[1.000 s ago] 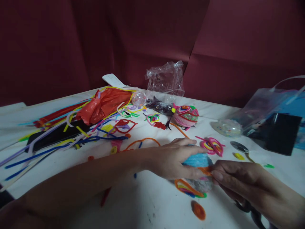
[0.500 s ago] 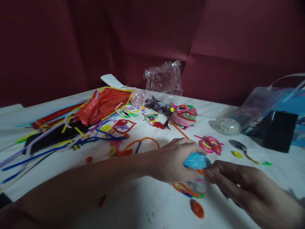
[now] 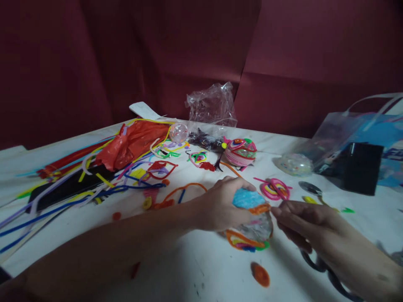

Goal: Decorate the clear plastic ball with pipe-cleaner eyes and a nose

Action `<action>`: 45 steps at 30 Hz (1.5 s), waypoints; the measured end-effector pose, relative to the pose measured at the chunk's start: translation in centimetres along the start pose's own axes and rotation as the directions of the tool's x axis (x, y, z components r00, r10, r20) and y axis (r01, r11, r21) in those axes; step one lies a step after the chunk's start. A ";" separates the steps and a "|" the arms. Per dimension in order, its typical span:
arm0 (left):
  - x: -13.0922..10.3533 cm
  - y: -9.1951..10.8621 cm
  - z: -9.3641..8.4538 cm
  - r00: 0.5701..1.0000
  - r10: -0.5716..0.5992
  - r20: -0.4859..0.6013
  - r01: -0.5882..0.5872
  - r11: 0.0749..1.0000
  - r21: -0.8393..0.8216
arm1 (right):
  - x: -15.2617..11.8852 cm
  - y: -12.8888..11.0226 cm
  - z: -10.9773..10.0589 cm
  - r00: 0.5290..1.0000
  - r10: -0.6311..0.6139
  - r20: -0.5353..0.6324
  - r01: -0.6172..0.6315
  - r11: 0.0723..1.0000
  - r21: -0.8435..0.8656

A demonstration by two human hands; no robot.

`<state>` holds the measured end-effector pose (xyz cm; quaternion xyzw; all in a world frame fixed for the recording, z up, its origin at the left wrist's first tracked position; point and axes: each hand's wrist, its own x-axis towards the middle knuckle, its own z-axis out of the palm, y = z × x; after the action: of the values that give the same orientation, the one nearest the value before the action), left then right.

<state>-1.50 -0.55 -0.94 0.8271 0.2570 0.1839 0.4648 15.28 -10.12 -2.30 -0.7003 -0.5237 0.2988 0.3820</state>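
Observation:
My left hand (image 3: 225, 203) is wrapped around a clear ball (image 3: 256, 228) banded with blue and orange pipe cleaners, steadying it low over the table. Coiled, multicoloured pipe cleaners (image 3: 244, 243) edged in orange show along the ball's underside. At its right side, the thumb and fingertips of my right hand (image 3: 310, 224) pinch together at the end of the orange pipe cleaner (image 3: 260, 208). Dark handle loops, apparently of scissors (image 3: 316, 262), stick out below my right hand; how they are held is hidden. An orange coil (image 3: 261, 274) lies nearer me.
Pipe cleaners (image 3: 63, 209) and a red plastic bag (image 3: 134, 140) spread over the left. A pink-wrapped ball (image 3: 241, 152), a clear ball (image 3: 179, 132) and a crumpled clear bag (image 3: 210, 105) sit behind. Rightward are a pink coil (image 3: 275, 189), a bead-filled clear dome (image 3: 294, 163) and a black box (image 3: 362, 168).
My left hand has tilted the ball, showing more of its clear lower side. My right hand has turned slightly, and dark handle loops now show below it. The view has shifted a little.

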 end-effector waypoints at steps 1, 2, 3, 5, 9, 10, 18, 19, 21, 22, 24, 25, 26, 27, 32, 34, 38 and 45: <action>0.0 0.0 -0.2 1.000 -0.025 -0.004 0.025 1.000 -0.017 | 0.0 0.3 -0.4 0.999 -0.003 -0.039 0.004 1.000 0.010; 0.0 0.0 -0.4 0.999 -0.042 -0.002 0.042 0.999 -0.033 | 0.0 0.6 -0.7 0.996 -0.025 -0.086 0.025 1.000 -0.001; 0.0 0.0 -0.5 0.999 -0.053 0.002 0.053 0.997 -0.050 | 0.0 0.8 -0.9 0.988 -0.076 -0.138 0.072 0.997 -0.035; -0.1 0.1 -0.7 0.998 -0.066 0.006 0.066 0.995 -0.071 | -0.3 1.2 -0.9 0.953 -0.248 -0.176 0.220 0.962 -0.162; -0.1 0.2 -0.8 0.998 -0.061 -0.006 0.061 0.996 -0.064 | -1.0 1.1 0.5 0.735 -0.669 -0.112 0.584 0.708 -0.398; -0.1 0.2 -0.8 0.998 -0.062 -0.008 0.061 0.996 -0.063 | -1.1 1.1 1.0 0.682 -0.725 -0.093 0.625 0.644 -0.441; -0.2 0.4 -0.7 0.998 -0.050 -0.027 0.049 0.998 -0.044 | -1.3 2.6 1.6 0.686 -0.728 0.025 0.628 0.574 -0.525; -0.2 0.4 -0.7 0.998 -0.064 -0.022 0.063 0.997 -0.045 | -1.4 2.7 1.6 0.691 -0.722 0.037 0.628 0.574 -0.525; -0.3 0.4 -0.6 0.996 -0.089 -0.020 0.088 0.995 -0.036 | -1.5 2.8 1.6 0.683 -0.729 0.056 0.637 0.556 -0.534; -0.3 0.3 -0.6 0.995 -0.093 -0.026 0.092 0.995 -0.026 | -1.5 2.7 1.6 0.673 -0.737 0.056 0.638 0.541 -0.547; -0.3 0.2 -0.6 0.996 -0.081 -0.041 0.081 0.997 -0.012 | -1.5 2.4 1.7 0.659 -0.751 0.042 0.631 0.522 -0.574; -0.3 0.1 -0.5 0.996 -0.074 -0.047 0.073 0.997 -0.013 | -1.4 2.2 1.8 0.653 -0.757 0.030 0.626 0.517 -0.583; -0.3 0.0 -0.5 0.996 -0.068 -0.054 0.067 0.998 -0.017 | -1.4 2.1 2.0 0.640 -0.768 0.015 0.626 0.511 -0.590; -0.2 -0.1 -0.4 0.996 -0.065 -0.058 0.064 0.998 -0.023 | -1.3 2.0 2.1 0.625 -0.780 -0.001 0.627 0.503 -0.594; -0.3 -0.2 -0.4 0.994 -0.096 -0.056 0.094 0.994 -0.049 | -1.0 2.2 2.6 0.564 -0.824 -0.048 0.667 0.489 -0.562; -0.3 -0.1 -0.6 0.993 -0.113 -0.038 0.110 0.991 -0.076 | -1.0 2.5 2.6 0.588 -0.808 -0.035 0.689 0.524 -0.501; -0.3 0.2 -1.0 0.994 -0.105 0.002 0.105 0.991 -0.084 | -1.3 2.8 2.8 0.657 -0.752 -0.056 0.699 0.635 -0.328; -0.7 0.3 -0.9 0.994 -0.099 -0.047 0.102 0.993 0.059 | -2.1 3.5 3.2 0.695 -0.712 -0.104 0.684 0.698 -0.211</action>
<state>-2.45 -0.45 -0.24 0.8229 0.3139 0.1702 0.4420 13.82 -12.03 -6.97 -0.4994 -0.7362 0.0255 0.4560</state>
